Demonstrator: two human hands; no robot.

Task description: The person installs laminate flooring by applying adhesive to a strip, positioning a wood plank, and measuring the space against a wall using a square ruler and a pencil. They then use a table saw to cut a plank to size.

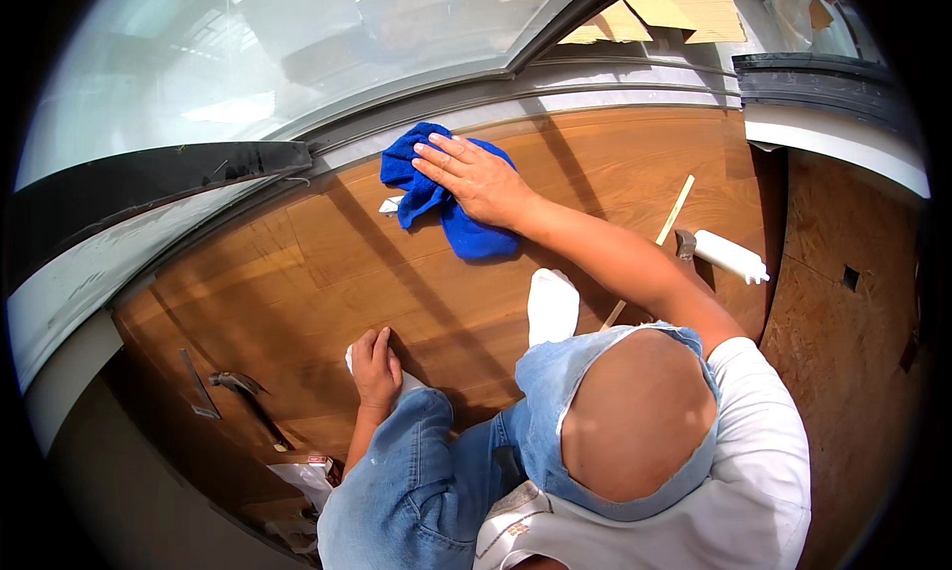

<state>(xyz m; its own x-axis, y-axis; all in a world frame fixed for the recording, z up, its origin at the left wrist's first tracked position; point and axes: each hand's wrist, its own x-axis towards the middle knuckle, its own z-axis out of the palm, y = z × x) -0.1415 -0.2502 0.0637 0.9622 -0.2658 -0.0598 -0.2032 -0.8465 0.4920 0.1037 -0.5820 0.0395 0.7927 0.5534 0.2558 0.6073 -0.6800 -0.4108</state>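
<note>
Adjoining glass panel (297,64), sunlit plank floor (486,292).

Blue cloth (483,235): soft, creased fabric, matt, its surface looking fluffy to us.
Plank floor (268,283): smooth brown wood; we see grain and a satin sheen.
Window pane (238,64): glossy, reflective glass, hazy to our eyes.
White bottle (727,255): smooth plastic.
Thin stick (677,205): pale, bare wood.
Hammer (260,409): metal head with a dull shine.
Jeans (387,476): faded matt denim.
Brown board (828,312): wood-like, mottled, and we would call it rough.
Flattened sheets (699,5): matt cardboard.
</note>
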